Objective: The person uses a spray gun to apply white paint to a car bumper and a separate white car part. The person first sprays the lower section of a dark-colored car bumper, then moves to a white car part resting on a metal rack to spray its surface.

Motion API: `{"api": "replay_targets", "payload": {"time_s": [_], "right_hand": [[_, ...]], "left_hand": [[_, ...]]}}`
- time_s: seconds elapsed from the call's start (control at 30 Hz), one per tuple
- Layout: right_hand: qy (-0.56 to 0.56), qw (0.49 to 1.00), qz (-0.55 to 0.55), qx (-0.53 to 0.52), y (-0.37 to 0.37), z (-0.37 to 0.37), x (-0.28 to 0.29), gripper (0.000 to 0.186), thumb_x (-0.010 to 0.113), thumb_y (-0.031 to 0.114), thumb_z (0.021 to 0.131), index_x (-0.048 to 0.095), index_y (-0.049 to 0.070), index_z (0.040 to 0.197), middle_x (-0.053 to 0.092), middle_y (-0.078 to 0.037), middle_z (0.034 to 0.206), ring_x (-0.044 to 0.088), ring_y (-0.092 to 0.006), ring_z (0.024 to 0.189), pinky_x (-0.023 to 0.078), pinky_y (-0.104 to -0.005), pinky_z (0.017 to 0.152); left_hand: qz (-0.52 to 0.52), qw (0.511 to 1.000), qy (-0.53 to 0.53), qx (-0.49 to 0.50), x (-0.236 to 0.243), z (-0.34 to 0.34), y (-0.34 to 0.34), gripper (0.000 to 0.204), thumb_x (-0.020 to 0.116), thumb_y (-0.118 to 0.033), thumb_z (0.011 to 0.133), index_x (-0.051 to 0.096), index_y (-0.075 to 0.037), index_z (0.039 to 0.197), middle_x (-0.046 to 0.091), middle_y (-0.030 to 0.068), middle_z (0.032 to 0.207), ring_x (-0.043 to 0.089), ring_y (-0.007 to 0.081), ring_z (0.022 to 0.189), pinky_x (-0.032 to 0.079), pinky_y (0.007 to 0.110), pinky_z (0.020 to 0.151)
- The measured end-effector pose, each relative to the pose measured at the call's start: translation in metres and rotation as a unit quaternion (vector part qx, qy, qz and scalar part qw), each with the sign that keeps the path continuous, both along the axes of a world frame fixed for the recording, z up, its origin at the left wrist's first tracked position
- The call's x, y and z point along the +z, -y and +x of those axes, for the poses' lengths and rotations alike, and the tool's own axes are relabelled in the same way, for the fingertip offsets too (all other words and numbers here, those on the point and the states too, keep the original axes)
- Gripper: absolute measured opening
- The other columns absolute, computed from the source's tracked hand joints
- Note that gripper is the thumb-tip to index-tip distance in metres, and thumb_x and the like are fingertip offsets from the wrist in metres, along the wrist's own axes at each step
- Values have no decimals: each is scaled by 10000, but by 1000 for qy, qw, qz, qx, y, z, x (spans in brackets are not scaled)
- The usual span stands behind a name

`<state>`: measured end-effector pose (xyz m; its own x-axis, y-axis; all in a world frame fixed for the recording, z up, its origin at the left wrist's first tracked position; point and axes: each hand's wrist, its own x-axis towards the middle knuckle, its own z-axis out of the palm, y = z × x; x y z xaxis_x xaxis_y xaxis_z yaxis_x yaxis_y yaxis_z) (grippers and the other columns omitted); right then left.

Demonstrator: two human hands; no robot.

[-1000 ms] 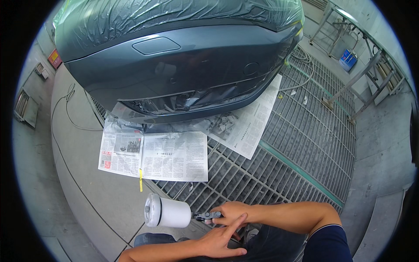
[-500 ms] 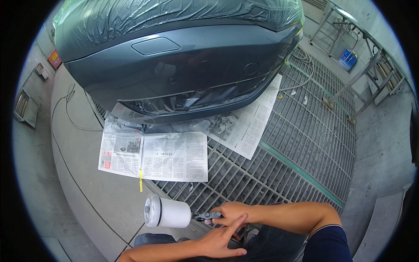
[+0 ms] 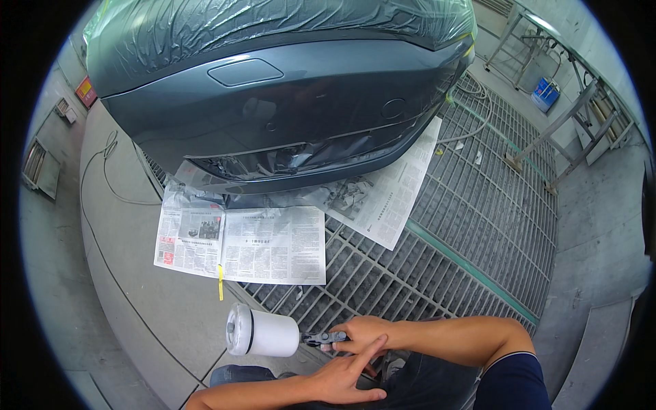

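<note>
My right hand (image 3: pixel 363 333) is closed around the grip of a paint spray gun (image 3: pixel 322 338), whose white cup (image 3: pixel 273 334) lies sideways and points to the left. Across the back of that hand rest the outstretched fingers of my left hand (image 3: pixel 342 380), its thumb apart and nothing in it. Beyond them stands a dark grey car bumper (image 3: pixel 321 89), glossy and curved. Green-tinted masking film (image 3: pixel 287 27) covers the bodywork above it. Dark film also lines the bumper's lower opening. My right fingertips are partly hidden behind the gun.
Newspaper sheets (image 3: pixel 273 246) lie under the bumper on floor grating (image 3: pixel 478 219). A yellow tape strip (image 3: pixel 221 281) hangs at their near edge. At left runs a thin hose (image 3: pixel 113 191). A metal stand (image 3: pixel 581 130) and a blue can (image 3: pixel 545 93) stand at right.
</note>
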<state>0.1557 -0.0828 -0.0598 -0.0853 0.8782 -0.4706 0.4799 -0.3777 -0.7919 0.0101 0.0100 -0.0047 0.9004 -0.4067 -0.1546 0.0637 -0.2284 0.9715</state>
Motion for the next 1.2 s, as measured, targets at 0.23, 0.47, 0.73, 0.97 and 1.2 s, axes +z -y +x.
{"api": "replay_targets", "payload": {"time_s": [0.23,0.47,0.73,0.97,1.2], "right_hand": [[5,1000,-8,7,-2,2,8,553,566,413,908,595,-18,1253,679,-256,817,678,-384,758,533,-438,699],[2,1000,-2,3,0,0,1,522,557,408,918,604,8,1251,683,-244,830,676,-376,757,531,-436,704],[1,1000,-10,10,-1,1,6,529,552,414,921,600,6,1255,686,-241,841,678,-373,765,531,-434,711],[6,1000,-25,10,-2,1,7,572,553,423,917,580,-21,1276,686,-257,838,684,-378,776,535,-432,718],[4,1000,-26,10,-3,2,10,576,555,428,914,581,-20,1275,683,-258,819,682,-383,762,535,-434,707]], "left_hand": [[-1,1000,7,7,1,0,0,1081,682,-441,867,-78,-72,1542,669,264,1022,626,451,1001,477,457,894],[0,1000,11,8,-1,-1,1,1086,684,-445,865,-80,-75,1542,661,274,1050,641,442,975,491,461,867],[5,1000,21,9,-3,-2,2,1086,684,-445,865,-79,-70,1541,662,272,1051,642,444,970,493,462,867],[3,1000,19,11,-1,-2,1,1089,686,-443,864,-79,-60,1539,662,272,1058,644,437,962,496,458,861],[-4,999,36,17,-4,-2,2,1093,682,-454,868,-84,-54,1537,660,275,1050,647,433,956,499,450,854]]}}
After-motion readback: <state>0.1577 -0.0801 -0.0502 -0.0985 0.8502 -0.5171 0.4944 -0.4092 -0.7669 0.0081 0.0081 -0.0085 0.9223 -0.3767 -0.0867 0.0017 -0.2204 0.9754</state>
